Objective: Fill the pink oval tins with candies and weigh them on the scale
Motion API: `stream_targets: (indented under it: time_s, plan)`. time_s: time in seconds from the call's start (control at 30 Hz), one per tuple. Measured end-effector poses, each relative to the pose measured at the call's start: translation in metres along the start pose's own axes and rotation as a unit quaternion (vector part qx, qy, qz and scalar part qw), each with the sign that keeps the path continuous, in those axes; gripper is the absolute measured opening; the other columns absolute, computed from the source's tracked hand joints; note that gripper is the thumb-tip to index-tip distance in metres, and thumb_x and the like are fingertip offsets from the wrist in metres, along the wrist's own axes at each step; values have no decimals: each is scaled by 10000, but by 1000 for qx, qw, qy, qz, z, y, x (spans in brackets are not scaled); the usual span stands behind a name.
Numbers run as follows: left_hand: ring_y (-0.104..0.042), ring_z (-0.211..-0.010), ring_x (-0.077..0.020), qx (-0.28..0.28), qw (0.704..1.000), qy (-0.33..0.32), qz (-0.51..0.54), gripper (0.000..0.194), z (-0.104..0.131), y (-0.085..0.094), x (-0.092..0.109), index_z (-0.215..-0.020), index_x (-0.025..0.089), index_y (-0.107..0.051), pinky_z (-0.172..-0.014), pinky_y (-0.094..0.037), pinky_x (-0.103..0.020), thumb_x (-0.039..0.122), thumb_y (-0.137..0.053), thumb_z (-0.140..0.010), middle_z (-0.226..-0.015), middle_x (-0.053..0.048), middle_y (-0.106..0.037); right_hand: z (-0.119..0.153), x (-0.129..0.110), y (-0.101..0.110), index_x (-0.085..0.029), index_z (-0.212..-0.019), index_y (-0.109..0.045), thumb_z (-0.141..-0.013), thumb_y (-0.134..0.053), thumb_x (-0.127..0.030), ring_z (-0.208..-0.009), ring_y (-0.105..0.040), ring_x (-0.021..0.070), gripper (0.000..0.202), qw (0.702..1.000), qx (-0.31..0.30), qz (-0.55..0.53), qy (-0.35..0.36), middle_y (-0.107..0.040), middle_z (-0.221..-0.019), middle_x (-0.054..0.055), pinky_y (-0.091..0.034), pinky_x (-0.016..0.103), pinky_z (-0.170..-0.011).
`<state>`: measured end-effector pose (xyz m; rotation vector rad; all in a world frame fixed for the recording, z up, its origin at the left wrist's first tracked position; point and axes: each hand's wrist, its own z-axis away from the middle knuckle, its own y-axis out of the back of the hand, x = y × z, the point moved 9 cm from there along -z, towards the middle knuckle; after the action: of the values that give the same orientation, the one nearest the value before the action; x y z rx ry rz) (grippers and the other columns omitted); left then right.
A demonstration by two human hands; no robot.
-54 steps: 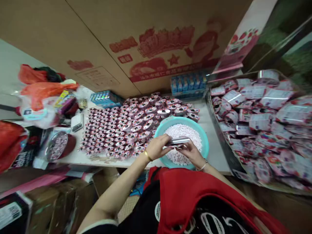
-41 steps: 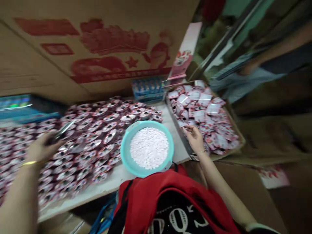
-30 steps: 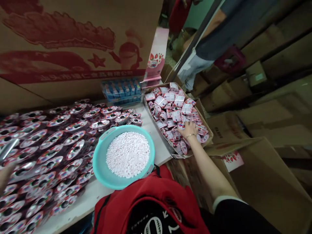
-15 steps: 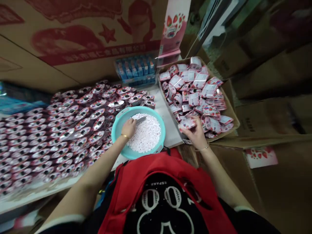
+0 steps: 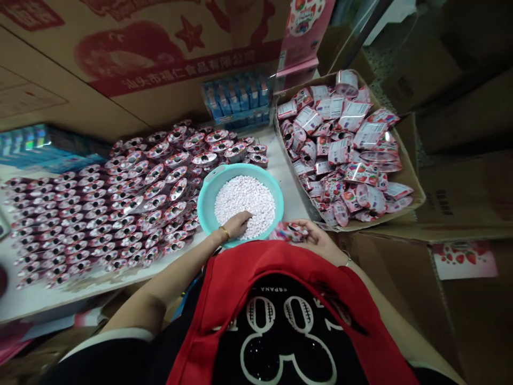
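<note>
My left hand point(image 5: 237, 225) reaches into a turquoise plastic basin point(image 5: 206, 211), its fingers bent together down at a heap of small white pellets point(image 5: 244, 198). What those fingers hold is hidden. Just right of the basin's near rim, my right hand point(image 5: 320, 243) grips a small pink printed packet point(image 5: 292, 231) between thumb and fingers, lying on its side close to the red apron point(image 5: 240, 267). More packets of this kind point(image 5: 340, 152) are piled loosely in an open cardboard box point(image 5: 414, 187) on the right.
Rows of upright pink packets point(image 5: 96, 214) with dark round openings cover the white table point(image 5: 100, 283) at left. Blue boxed packs point(image 5: 236, 101) stand behind the basin, others point(image 5: 44, 144) at far left. A large printed carton point(image 5: 140, 69) backs the table.
My right hand has brought a packet from the box edge leftward to the basin's near rim. My left hand has moved nearer within the basin; the metal tool seen in it earlier is no longer visible.
</note>
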<state>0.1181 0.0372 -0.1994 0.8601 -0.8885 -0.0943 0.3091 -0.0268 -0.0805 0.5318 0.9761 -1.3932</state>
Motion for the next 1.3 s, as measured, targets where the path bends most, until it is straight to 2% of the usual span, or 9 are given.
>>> stream_targets:
  time_s: [0.2, 0.3, 0.43, 0.57, 0.67, 0.83, 0.93, 1.13, 1.3]
  plan:
    - [-511, -852, -172, 52, 996, -8, 67, 243, 19, 47, -10, -1064, 163, -519, -798, -443, -303, 284, -441, -868, -948, -68, -558, -36, -3, 26, -212, -861, -547, -745, -671, -426, -779, -604, 157, 273, 982, 142, 83, 92, -593, -1022, 53, -543, 345, -742]
    - [-507, -867, -182, 85, 994, 10, 62, 237, 23, 69, -26, -1054, 161, -517, -824, -435, -326, 294, -441, -872, -947, -76, -552, -62, -12, 17, -203, -1025, -538, -749, -667, -392, -847, -599, 177, 359, 960, 151, 188, 144, -519, -1197, 110, -541, 336, -711]
    - [-520, -908, -196, 79, 996, 32, 37, 234, 22, 66, -44, -1041, 148, -528, -862, -433, -348, 266, -456, -853, -962, -85, -567, -107, -36, -6, -153, -1179, -497, -840, -563, -346, -919, -587, 206, 395, 920, 167, 293, 200, -541, -1173, 149, -530, 345, -757]
    - [-531, -967, -202, 61, 997, 35, 44, 258, 22, 45, -45, -1082, 156, -530, -886, -435, -347, 259, -459, -856, -1036, -92, -580, -165, -54, -63, -112, -1209, -522, -825, -580, -227, -1149, -497, 260, 405, 853, 50, 449, 261, -550, -1217, 170, -408, 410, -1000]
    - [-538, -957, -203, 57, 997, 34, 45, 257, 22, 34, -41, -1077, 153, -544, -888, -439, -353, 234, -465, -846, -1022, -93, -585, -198, -32, -112, -192, -1273, -511, -705, -622, -37, -1307, -361, 288, 599, 769, -117, 567, 272, -422, -1413, 133, -298, 475, -1075]
    - [-532, -981, -219, 63, 996, 39, 54, 242, 23, 31, -39, -1048, 147, -560, -900, -437, -373, 208, -472, -831, -1008, -104, -586, -223, 10, -128, -274, -1296, -518, -703, -612, -13, -1266, -412, 319, 655, 710, -217, 628, 233, -469, -1375, 121, -334, 525, -1013]
    - [-534, -944, -210, 67, 995, 34, 63, 251, 25, 33, -37, -1054, 141, -559, -878, -447, -364, 202, -466, -828, -985, -101, -582, -222, -2, -113, -237, -1304, -520, -756, -617, -136, -1174, -479, 304, 566, 751, -181, 583, 251, -539, -1257, 136, -373, 499, -991]
    - [-534, -872, -188, 80, 993, 32, 79, 250, 36, 52, -32, -1062, 160, -552, -833, -452, -344, 228, -474, -835, -944, -79, -575, -193, -24, -32, -228, -1224, -538, -816, -528, -476, -971, -617, 236, 478, 987, 10, 130, 90, -623, -1092, 77, -541, 404, -785]
    - [-541, -905, -194, 112, 990, 28, 81, 256, 55, 92, -26, -1084, 163, -541, -853, -450, -348, 254, -452, -862, -959, -85, -576, -145, 0, -13, -182, -947, -615, -680, -685, -491, -747, -654, 221, 414, 999, 30, -10, 9, -666, -879, 64, -534, 338, -590]
